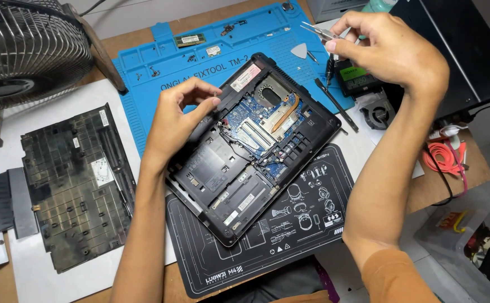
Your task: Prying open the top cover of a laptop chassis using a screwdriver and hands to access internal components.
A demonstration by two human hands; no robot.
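I see my left hand (175, 120) resting on the upper left edge of the opened black laptop base (253, 148), fingers curled narrow and pinching at the rim near the exposed blue circuit board (264, 120). The laptop lies tilted across a blue silicone repair mat (144, 84) and a black printed desk mat (290, 224) on the tabletop. My right hand (388, 50) is raised above the far right corner, closed around thin metal tweezers (318, 31). The removed black bottom cover (74, 185) lies well apart, left.
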